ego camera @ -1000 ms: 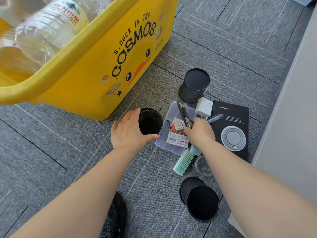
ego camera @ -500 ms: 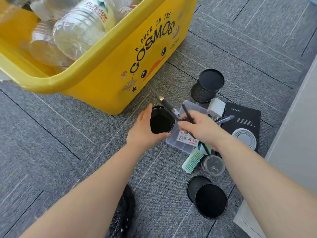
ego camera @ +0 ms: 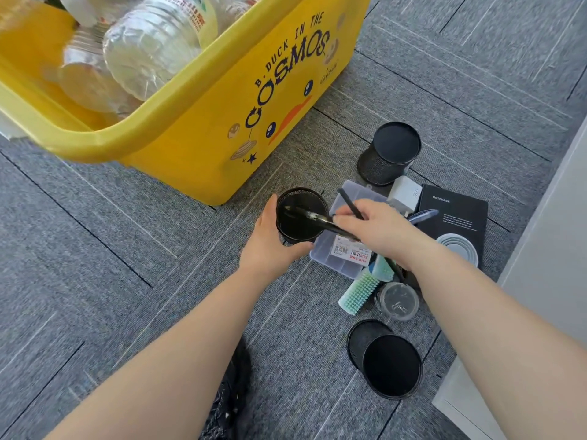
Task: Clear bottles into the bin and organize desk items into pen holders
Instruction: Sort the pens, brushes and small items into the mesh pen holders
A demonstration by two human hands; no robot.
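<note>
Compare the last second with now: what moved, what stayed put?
The right hand lifted the pens out of the clear box and swung them left; one tip now lies over the mouth of the mesh pen holder. The left hand kept gripping that holder; everything else stayed put.

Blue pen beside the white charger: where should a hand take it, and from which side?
Pinch the blue pen at its free end, over the edge of the notebook, coming from above on the right. Its other end is hidden behind the right hand, which holds black pens, and the white charger sits close on its far side.
</note>
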